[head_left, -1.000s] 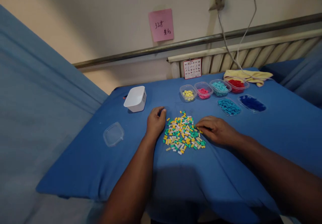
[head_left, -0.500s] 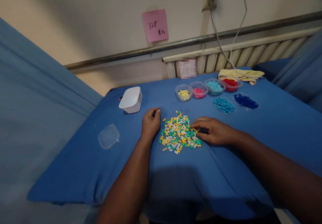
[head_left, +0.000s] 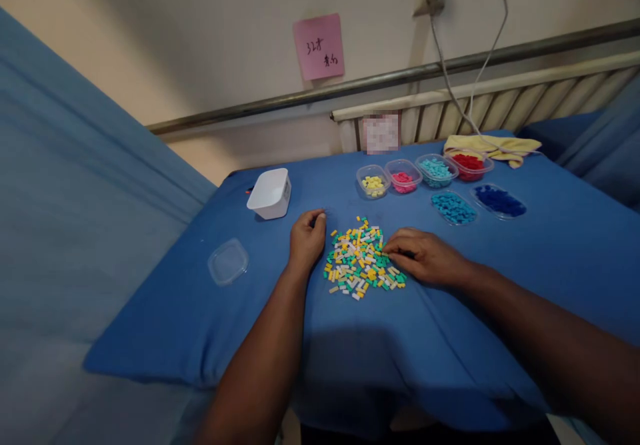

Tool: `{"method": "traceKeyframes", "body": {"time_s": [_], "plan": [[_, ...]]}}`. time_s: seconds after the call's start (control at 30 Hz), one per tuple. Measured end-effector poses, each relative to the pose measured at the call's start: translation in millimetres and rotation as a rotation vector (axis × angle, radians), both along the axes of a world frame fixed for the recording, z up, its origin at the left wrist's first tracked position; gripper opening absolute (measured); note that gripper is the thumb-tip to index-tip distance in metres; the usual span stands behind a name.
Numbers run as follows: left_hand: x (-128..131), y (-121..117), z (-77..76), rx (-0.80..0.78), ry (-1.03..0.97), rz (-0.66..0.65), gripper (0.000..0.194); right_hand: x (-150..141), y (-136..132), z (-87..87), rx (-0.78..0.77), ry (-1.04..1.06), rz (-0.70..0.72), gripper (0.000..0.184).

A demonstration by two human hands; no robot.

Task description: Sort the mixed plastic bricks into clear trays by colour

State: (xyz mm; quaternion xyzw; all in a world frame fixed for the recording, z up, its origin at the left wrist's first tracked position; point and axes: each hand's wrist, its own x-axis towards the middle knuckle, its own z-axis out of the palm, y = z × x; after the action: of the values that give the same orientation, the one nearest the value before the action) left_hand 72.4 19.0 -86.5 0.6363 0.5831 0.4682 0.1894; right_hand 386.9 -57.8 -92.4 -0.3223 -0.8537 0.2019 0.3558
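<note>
A heap of small yellow, green and white pieces [head_left: 361, 258] lies on the blue cloth-covered table [head_left: 525, 265]. My left hand [head_left: 306, 238] rests at the heap's left edge with its fingers curled closed; whether anything is inside them is hidden. At the heap's right edge lies my right hand [head_left: 425, 256], fingertips pinched together against the pieces; what they pinch is too small to make out.
Behind the heap stand clear tubs of yellow [head_left: 373, 183], pink [head_left: 403, 178], light blue [head_left: 437, 168] and red [head_left: 469, 163] pieces, plus two lids heaped with blue pieces [head_left: 454, 207] [head_left: 499, 200]. A white box [head_left: 271, 194] and a clear lid [head_left: 228, 262] lie to the left. A yellow cloth [head_left: 493, 145] lies at the back.
Both hands stay at the heap's two edges. The right fingertips have shifted slightly along the heap's right side; the view itself has swayed a little.
</note>
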Motion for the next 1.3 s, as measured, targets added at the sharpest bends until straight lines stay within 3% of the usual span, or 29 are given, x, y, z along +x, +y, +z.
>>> {"method": "traceKeyframes", "body": {"time_s": [0.23,0.37,0.53,0.63,0.73,0.83,1.03,1.13,1.3], "plan": [[9.2,-21.4,6.7,0.103,0.33,-0.223,0.031,-0.7,2.3,-7.2,-0.028,0.085,-0.029,0.017],[18.2,-34.0,9.5,0.076,0.515,-0.313,0.033,-1.7,2.2,-5.8,-0.082,0.147,-0.009,0.019],[16.0,-31.1,8.5,0.03,0.586,-0.234,0.035,-1.8,1.0,-3.6,-0.141,0.186,0.032,0.021],[11.2,-27.3,8.2,0.019,0.561,-0.172,0.035,-2.0,3.7,-5.5,-0.188,0.232,-0.04,0.023],[11.8,-28.9,9.6,0.047,0.521,-0.224,0.036,-2.6,8.0,-9.5,-0.211,0.26,-0.129,0.022],[20.7,-37.0,15.2,0.035,0.524,-0.328,0.046,-3.6,11.4,-12.9,-0.206,0.261,-0.166,0.023],[49.4,-58.5,38.0,-0.25,0.786,-0.638,0.08,-5.1,12.0,-11.1,-0.136,0.227,-0.144,0.025],[59.5,-68.2,47.4,-0.312,0.888,-0.647,0.093,-5.9,10.8,-9.3,-0.144,0.209,-0.117,0.024],[69.4,-99.6,52.5,-0.312,0.906,-0.626,0.095,-6.8,12.4,-11.0,-0.16,0.286,-0.217,0.025]]}}
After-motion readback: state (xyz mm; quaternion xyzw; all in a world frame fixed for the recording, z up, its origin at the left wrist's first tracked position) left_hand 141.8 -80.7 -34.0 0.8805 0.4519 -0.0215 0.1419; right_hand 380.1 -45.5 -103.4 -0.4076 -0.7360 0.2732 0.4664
